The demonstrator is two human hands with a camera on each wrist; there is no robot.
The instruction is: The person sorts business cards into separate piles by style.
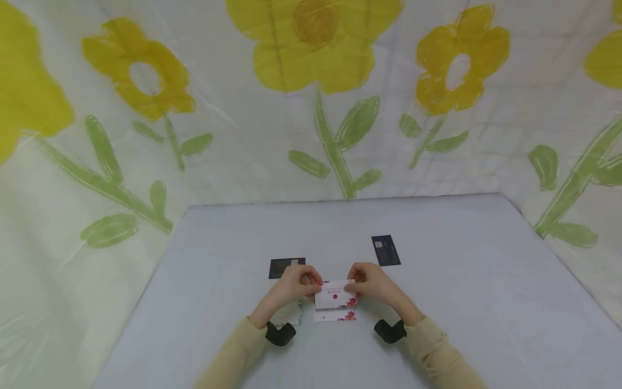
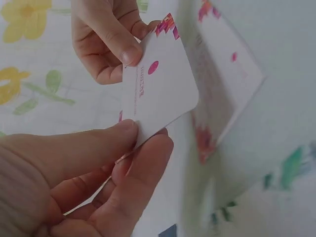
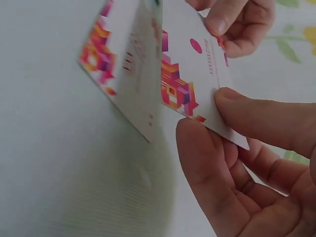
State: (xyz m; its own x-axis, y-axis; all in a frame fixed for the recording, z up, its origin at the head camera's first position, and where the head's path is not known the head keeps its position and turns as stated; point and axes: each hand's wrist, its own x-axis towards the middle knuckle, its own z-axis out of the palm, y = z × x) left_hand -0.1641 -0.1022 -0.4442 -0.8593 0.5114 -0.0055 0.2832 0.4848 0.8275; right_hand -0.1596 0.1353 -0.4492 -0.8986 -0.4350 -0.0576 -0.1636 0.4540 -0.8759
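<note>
Between both hands a white card [image 1: 335,298] with a pink dot and a colourful block pattern is held up, tilted, above the table. My left hand [image 1: 297,282] pinches its left edge between thumb and fingers. At the opposite edge my right hand [image 1: 373,282] pinches it the same way; the right wrist view shows the thumb [image 3: 261,116] on its face. Below the held card, a similar white card [image 1: 335,316] lies on the table, partly covered by it in the head view. Another white card with a green pattern [image 1: 288,314] lies beside it, partly behind my left wrist.
Two black cards lie farther back: one black card [image 1: 284,266] beyond my left hand, the other black card [image 1: 386,250] set at a slant beyond my right. The white table [image 1: 233,232] ends at a curtain [image 1: 233,162] with painted yellow flowers.
</note>
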